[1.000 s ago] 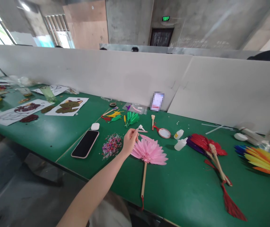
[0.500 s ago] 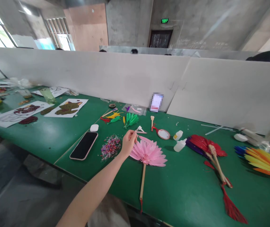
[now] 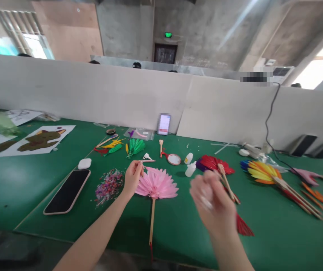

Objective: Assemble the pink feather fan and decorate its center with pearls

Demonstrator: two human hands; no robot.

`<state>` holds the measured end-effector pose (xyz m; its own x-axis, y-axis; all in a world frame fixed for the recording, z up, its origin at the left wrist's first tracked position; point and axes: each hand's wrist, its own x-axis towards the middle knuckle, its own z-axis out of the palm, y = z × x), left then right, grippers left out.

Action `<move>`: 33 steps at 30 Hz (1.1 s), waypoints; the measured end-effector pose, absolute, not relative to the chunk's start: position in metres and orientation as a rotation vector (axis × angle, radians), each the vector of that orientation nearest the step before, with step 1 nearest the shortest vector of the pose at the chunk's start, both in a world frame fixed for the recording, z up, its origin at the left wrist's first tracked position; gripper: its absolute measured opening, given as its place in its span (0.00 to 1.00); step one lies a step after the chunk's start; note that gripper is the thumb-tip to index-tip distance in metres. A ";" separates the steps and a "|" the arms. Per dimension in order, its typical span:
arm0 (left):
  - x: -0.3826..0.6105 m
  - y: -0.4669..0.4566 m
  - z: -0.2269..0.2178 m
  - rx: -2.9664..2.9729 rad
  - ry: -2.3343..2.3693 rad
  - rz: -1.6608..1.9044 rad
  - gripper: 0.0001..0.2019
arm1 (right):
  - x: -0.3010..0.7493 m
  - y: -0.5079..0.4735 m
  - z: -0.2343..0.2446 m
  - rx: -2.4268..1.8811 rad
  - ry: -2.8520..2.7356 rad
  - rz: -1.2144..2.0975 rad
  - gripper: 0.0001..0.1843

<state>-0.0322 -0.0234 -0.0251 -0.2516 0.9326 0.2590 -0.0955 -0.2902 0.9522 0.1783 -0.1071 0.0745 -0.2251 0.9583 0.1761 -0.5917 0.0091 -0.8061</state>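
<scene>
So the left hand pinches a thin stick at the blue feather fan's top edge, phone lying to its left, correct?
Not blue: the head view shows the feather fan is pink. The left hand does pinch the thin stick at its top edge, with the phone to its left.

Craft workshop on a shared, industrial-looking floor. Evidence: long green-topped bench (image 3: 277, 233) split off by white divider boards (image 3: 93, 94), bare concrete walls (image 3: 121, 22), green exit sign (image 3: 168, 34) over a door. Bench load is all handicraft: pink feather fan (image 3: 157, 182), red fan (image 3: 215, 163), yellow-orange fan (image 3: 263, 173), loose green feathers (image 3: 135, 145), small glue bottles (image 3: 190, 169), collage sheet (image 3: 41, 138), and a scrap pile (image 3: 109, 182), probably sequins but too blurry to confirm. Other people's heads (image 3: 137, 65) show above the far divider.
</scene>
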 end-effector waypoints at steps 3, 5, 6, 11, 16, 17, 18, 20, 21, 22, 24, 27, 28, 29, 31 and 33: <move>-0.033 -0.024 -0.023 1.204 1.143 1.637 0.13 | 0.170 -0.101 0.074 -0.475 -0.801 1.543 0.10; -0.033 -0.024 -0.022 1.215 1.152 1.627 0.13 | 0.168 -0.094 0.071 -0.544 -0.801 1.558 0.10; -0.032 -0.025 -0.021 1.219 1.156 1.622 0.13 | 0.168 -0.091 0.069 -0.580 -0.817 1.559 0.10; -0.026 -0.028 -0.020 1.223 1.174 1.586 0.12 | 0.175 -0.076 0.044 -0.650 -0.799 1.597 0.10; -0.022 -0.033 -0.016 1.227 1.194 1.530 0.11 | 0.183 -0.067 0.020 -0.616 -0.840 1.670 0.15; -0.022 -0.033 -0.015 1.229 1.193 1.522 0.11 | 0.184 -0.066 0.017 -0.615 -0.842 1.688 0.16; -0.022 -0.033 -0.014 1.229 1.186 1.514 0.11 | 0.185 -0.065 0.015 -0.616 -0.836 1.710 0.17; -0.022 -0.033 -0.013 1.223 1.153 1.486 0.11 | 0.184 -0.064 0.010 -0.617 -0.809 1.743 0.18; -0.022 -0.034 -0.013 1.217 1.128 1.465 0.11 | 0.184 -0.063 0.009 -0.613 -0.799 1.749 0.17; -0.022 -0.034 -0.012 1.211 1.103 1.435 0.11 | 0.182 -0.062 0.007 -0.607 -0.792 1.750 0.15; -0.021 -0.036 -0.012 1.206 1.059 1.356 0.11 | 0.179 -0.060 0.004 -0.581 -0.757 1.751 0.10; -0.018 -0.041 -0.010 1.227 1.007 1.233 0.10 | 0.175 -0.059 0.003 -0.492 -0.636 1.823 0.09; -0.017 -0.043 -0.010 1.234 0.992 1.201 0.11 | 0.174 -0.058 0.003 -0.456 -0.598 1.858 0.10; -0.016 -0.044 -0.009 1.237 0.980 1.176 0.11 | 0.174 -0.058 0.003 -0.428 -0.571 1.889 0.11; -0.015 -0.045 -0.008 1.239 0.964 1.143 0.12 | 0.173 -0.059 0.004 -0.414 -0.557 1.931 0.10; -0.016 -0.045 -0.008 1.237 0.958 1.128 0.13 | 0.174 -0.059 0.004 -0.420 -0.563 1.947 0.10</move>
